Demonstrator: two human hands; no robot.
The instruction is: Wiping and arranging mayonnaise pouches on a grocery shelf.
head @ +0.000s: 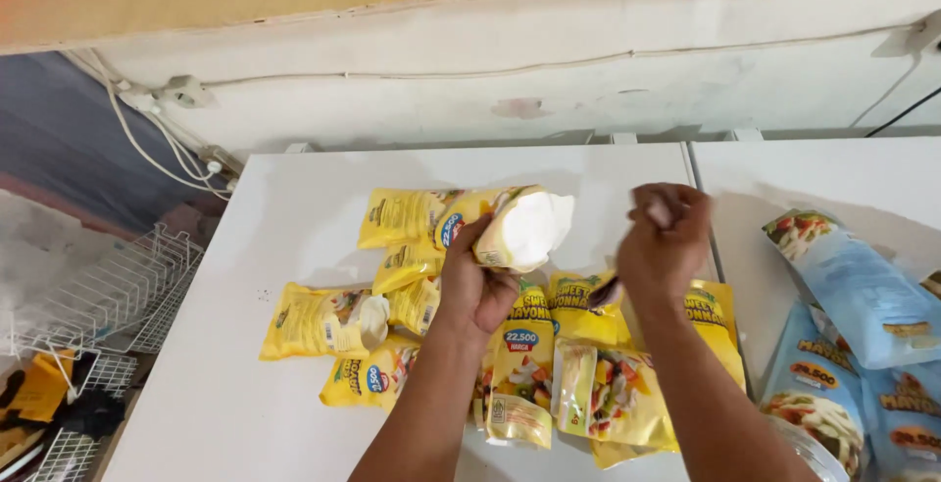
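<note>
Your two arms come up from the bottom of the view, closest of all, and they reach over a heap of yellow sauce pouches (529, 374) on the white table (294, 247).

Your left hand (477, 281) is wrapped tight around one yellow pouch (510, 222). You hold it up off the heap, lying on its side, with its white bottom turned toward your other hand. Held that way, the white bottom is easy to see and easy to get at.

Your right hand (667, 242) is just to the right of the held pouch, not touching it. It is curled into a loose fist. A small dark thing (603, 293) pokes out under it, maybe the end of a pen or a tool. The hand is blurry, so you can't be sure what it is, or if the fingers really pinch it.

The other yellow pouches lie flat below and to the left of the held pouch. Some overlap each other, like they were dumped there. Your arms cover the middle ones.

Far to the right of the held pouch, on a second white top, lie blue pouches (863, 305). The edge of the view cuts them off, so you can't count them.

Far to the left of it, past the table's edge, a white wire rack (108, 291) sits low down. Orange and dark things under it are too small to tell. White cables (157, 139) hang on the wall behind.
</note>
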